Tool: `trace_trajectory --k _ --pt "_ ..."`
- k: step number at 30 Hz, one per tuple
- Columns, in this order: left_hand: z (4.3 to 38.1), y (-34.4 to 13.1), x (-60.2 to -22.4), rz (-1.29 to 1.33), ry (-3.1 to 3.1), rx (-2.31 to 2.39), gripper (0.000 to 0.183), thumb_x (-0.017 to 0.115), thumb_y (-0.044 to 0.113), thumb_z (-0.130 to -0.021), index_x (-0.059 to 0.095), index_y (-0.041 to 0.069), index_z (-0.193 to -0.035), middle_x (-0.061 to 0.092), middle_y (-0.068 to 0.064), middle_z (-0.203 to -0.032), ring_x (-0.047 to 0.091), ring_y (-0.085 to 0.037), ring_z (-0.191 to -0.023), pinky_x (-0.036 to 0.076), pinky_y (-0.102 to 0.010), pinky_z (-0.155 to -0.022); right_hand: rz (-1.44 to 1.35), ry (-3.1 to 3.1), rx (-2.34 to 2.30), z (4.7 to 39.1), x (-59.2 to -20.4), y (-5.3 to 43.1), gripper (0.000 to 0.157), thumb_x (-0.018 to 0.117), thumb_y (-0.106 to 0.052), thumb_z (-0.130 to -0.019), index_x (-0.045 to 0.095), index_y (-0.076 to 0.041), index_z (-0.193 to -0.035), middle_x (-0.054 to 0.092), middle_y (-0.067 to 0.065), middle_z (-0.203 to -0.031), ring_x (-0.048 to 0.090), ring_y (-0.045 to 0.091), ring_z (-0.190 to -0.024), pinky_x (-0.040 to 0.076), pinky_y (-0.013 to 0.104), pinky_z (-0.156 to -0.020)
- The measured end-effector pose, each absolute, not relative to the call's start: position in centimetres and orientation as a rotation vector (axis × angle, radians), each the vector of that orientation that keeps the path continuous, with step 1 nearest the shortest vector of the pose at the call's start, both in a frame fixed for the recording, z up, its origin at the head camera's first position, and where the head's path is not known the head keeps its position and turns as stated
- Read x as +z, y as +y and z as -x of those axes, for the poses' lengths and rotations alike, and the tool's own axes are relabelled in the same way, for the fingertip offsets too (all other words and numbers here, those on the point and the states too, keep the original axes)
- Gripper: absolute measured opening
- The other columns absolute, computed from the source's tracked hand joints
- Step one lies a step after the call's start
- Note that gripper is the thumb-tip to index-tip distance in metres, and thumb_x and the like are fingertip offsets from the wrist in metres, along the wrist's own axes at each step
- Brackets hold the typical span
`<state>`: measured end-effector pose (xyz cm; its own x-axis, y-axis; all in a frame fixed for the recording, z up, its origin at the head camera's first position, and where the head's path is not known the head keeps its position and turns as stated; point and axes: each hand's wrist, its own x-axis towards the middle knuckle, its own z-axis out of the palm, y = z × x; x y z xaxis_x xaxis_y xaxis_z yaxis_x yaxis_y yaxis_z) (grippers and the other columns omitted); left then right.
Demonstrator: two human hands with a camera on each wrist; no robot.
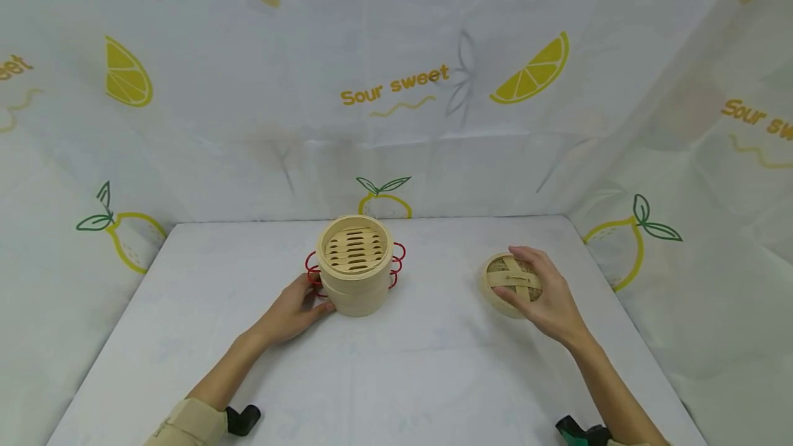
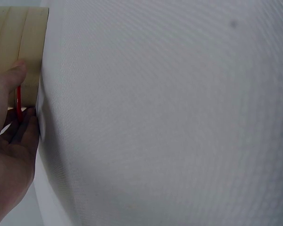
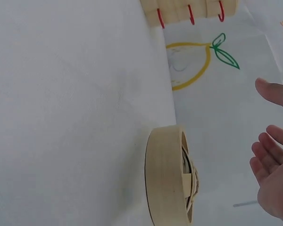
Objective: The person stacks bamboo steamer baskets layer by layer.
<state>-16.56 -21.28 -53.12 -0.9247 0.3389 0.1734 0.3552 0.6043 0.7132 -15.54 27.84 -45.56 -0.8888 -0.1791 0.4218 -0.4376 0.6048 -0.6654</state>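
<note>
A stack of small bamboo steamer baskets stands left of the table's middle, its slatted top tier uncovered, with red loop handles on both sides. My left hand grips its lower left side; in the left wrist view the thumb presses the wall and the fingers curl in beside a red handle near the table. A round woven bamboo lid lies on the table to the right. Above it hovers my right hand, thumb and fingers spread; the right wrist view shows a gap between the hand and the lid.
Both things stand on a white-covered table. A white curtain printed with lemons and lettering hangs behind the table and along its sides. Black wrist devices show at both cuffs.
</note>
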Motion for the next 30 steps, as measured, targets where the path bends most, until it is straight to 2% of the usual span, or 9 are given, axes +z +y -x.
trace_trajectory --k 7,14,20,30 --pt "16.5 -21.3 -53.1 0.600 -2.798 -1.239 0.058 0.081 0.020 -0.099 0.056 0.000 -0.147 0.067 -0.015 -0.136 0.068 -0.031 -0.128 0.060 -0.054 -0.112 -0.456 -2.550 1.188 16.5 -46.9 29.2 0.072 0.091 -0.005 -0.085 0.058 0.001 -0.148 0.061 0.022 -0.146 0.040 -0.022 -0.127 0.031 -0.002 -0.108" --pt "16.6 -21.1 -53.0 0.578 -2.813 -1.257 0.057 0.081 0.021 -0.099 0.056 0.000 -0.146 0.068 -0.014 -0.135 0.067 -0.031 -0.130 0.059 -0.053 -0.114 -0.448 -2.565 1.176 17.2 -47.8 30.1 0.066 0.091 -0.006 -0.086 0.061 0.004 -0.144 0.064 0.023 -0.142 0.052 -0.005 -0.126 0.034 -0.002 -0.107" --pt "16.6 -21.1 -53.1 0.569 -2.822 -1.249 0.056 0.082 0.022 -0.099 0.057 0.001 -0.145 0.068 -0.013 -0.135 0.067 -0.030 -0.129 0.059 -0.053 -0.114 -0.431 -2.592 1.171 17.6 -48.5 30.8 0.059 0.090 -0.008 -0.087 0.064 0.004 -0.139 0.066 0.025 -0.137 0.048 -0.019 -0.119 0.036 -0.001 -0.104" --pt "16.5 -21.1 -52.8 0.576 -2.828 -1.249 0.056 0.081 0.021 -0.099 0.057 0.001 -0.146 0.067 -0.013 -0.136 0.067 -0.031 -0.130 0.059 -0.053 -0.114 -0.464 -2.571 1.209 18.7 -49.7 31.9 0.045 0.090 -0.003 -0.086 0.073 -0.001 -0.127 0.073 0.022 -0.125 0.052 -0.021 -0.117 0.040 -0.002 -0.102"
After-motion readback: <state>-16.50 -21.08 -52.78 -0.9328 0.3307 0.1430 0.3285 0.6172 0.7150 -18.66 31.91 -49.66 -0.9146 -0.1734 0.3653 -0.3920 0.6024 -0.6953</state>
